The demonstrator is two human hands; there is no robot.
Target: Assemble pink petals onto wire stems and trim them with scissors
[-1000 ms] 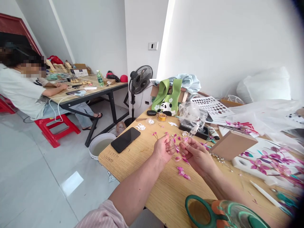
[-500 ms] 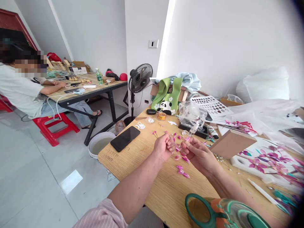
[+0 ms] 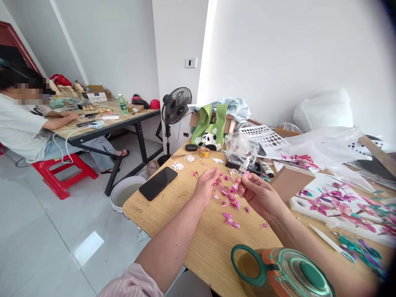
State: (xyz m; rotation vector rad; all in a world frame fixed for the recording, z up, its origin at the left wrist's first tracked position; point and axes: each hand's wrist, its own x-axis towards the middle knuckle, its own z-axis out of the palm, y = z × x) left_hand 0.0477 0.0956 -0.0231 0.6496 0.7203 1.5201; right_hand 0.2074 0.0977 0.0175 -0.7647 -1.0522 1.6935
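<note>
My left hand (image 3: 206, 186) is above the wooden table with its fingers curled towards the thumb. Whatever is between those fingertips is too small to make out. To its right, my right hand (image 3: 258, 192) pinches a pink petal (image 3: 246, 174) between thumb and fingertips. The two hands face each other with a small gap between them. Below and between them lie several loose pink petals (image 3: 232, 192), with a small cluster of petals (image 3: 230, 220) closer to me. A clear small bottle (image 3: 243, 168) stands just behind my right hand.
A black phone (image 3: 158, 182) lies at the table's left edge. Near me stands a jar with a green handle (image 3: 262, 272). A white pen-like tool (image 3: 328, 239), a beige block (image 3: 291, 183) and a flower-covered white board (image 3: 328, 202) are on the right. Someone sits at another table (image 3: 133, 117).
The view has swung slightly to the right, so the table and objects appear further left. My hands are a little further apart, and the left fingers look slightly less tightly curled.
</note>
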